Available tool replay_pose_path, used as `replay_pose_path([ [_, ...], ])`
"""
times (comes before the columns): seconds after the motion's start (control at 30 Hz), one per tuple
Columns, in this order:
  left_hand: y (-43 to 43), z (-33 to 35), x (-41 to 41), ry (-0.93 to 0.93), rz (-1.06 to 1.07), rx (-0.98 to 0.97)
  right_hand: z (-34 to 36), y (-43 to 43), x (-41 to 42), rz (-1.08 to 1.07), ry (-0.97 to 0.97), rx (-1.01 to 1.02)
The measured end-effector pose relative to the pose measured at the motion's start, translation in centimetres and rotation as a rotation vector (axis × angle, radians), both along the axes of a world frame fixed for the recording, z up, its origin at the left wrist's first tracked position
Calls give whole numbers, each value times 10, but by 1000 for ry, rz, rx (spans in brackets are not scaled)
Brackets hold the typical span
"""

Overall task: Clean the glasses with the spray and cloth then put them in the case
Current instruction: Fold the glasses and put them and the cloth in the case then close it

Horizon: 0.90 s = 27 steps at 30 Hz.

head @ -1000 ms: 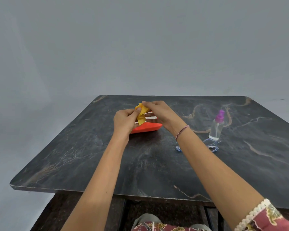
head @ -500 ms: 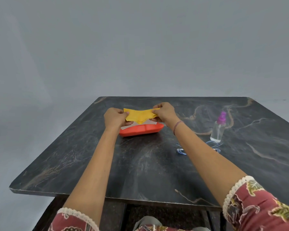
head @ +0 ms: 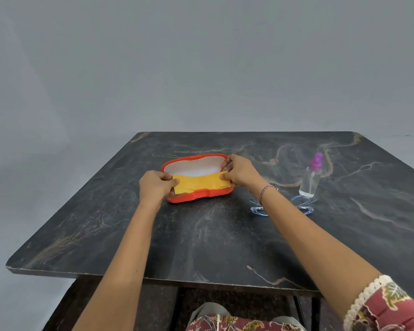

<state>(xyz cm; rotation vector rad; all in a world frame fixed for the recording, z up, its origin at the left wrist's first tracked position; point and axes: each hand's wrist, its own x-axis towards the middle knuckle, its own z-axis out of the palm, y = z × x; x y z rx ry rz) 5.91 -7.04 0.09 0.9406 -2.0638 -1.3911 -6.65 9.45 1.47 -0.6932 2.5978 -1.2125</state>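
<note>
An orange glasses case (head: 202, 196) with a white lining lies open at the table's middle. Over its front half a yellow cloth (head: 200, 183) is stretched flat. My left hand (head: 154, 186) pinches the cloth's left end and my right hand (head: 243, 172) pinches its right end. Clear blue-rimmed glasses (head: 302, 206) rest on the table to the right, partly hidden behind my right forearm. A clear spray bottle (head: 311, 177) with a purple top stands upright just behind the glasses.
The dark marble-patterned table (head: 201, 247) has its near edge close to my lap. A plain grey wall lies behind it.
The cloth went from bunched between both hands to stretched wide, then lowered onto the open case. Both hands moved apart and down.
</note>
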Motion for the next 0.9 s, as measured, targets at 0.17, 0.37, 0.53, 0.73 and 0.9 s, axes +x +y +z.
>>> replay_pose_path([
  [0.17,5,-2,8,20,26,-55,-1,1,4,29,19,8],
  [0.37,13,-6,17,18,14,-300,-1,0,16,28,222,168],
  [0.53,17,-13,17,-11,48,-499,-4,-1,24,29,368,309],
  [0.73,20,-17,13,-128,18,-613,-4,4,35,34,483,380],
  [0.9,20,-15,15,-134,71,-685,-1,6,40,27,584,426],
])
